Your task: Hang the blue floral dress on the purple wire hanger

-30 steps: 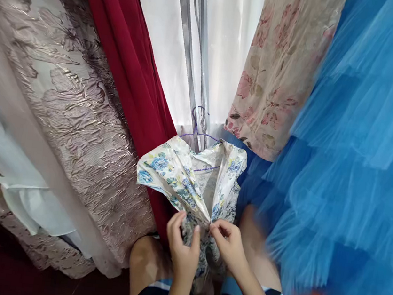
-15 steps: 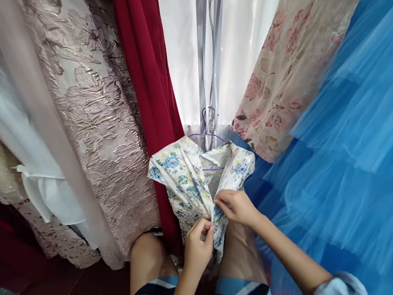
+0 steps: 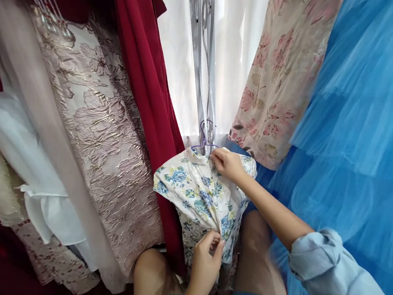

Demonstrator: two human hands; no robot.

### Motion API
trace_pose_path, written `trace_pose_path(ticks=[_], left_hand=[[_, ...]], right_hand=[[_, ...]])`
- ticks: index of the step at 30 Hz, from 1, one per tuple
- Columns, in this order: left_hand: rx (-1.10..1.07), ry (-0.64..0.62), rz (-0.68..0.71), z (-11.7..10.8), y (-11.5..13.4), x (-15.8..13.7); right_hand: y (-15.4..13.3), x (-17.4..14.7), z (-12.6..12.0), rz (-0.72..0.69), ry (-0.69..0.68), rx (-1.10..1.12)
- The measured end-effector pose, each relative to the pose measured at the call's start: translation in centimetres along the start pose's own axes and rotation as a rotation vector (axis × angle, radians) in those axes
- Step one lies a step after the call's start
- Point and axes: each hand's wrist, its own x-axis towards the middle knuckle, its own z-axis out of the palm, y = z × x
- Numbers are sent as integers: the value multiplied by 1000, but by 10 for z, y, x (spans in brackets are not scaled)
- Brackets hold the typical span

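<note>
A white short-sleeved blouse (image 3: 195, 190) printed with blue flowers hangs on a purple wire hanger (image 3: 203, 141) in front of my knees. At its lower front edge, my left hand (image 3: 209, 250) pinches the fabric between thumb and fingers. Up at the neckline, just below the hanger, my right hand (image 3: 228, 164) grips the collar edge. The two front halves lie drawn together, so the inside of the blouse is hidden. The hanger's hook meets grey metal bars (image 3: 204, 63); exactly what it hooks onto is unclear.
To the left hang a dark red garment (image 3: 149, 66), a pink brocade dress (image 3: 108, 142) and a white garment (image 3: 50, 211). A pink floral garment (image 3: 269, 99) and a tiered blue tulle dress (image 3: 357, 137) hang at the right. A white curtain (image 3: 235, 52) is behind.
My right hand has moved up from the middle of the front opening to the collar. The blouse's open neckline has closed over. My left hand keeps its pinch, slightly lower in view.
</note>
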Motion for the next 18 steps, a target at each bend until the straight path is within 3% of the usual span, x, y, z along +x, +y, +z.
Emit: trace_pose_path(ticks=[2,5,10,14,18], left_hand=[[-8,83,19,-13,6,14],[0,204,81,-44,37,58],[174,181,313,-92,97,156],[469,59,390,-99,106,199],[427,117,458,-94,105,210]], right_hand=[[-1,-7,-4,-8,22,25],[0,-15,-11,-22,42,35],[1,-16,-14,-60,27,38],[0,-12,-15,-64,34,14],[-1,-20,0,-49,4,-58]])
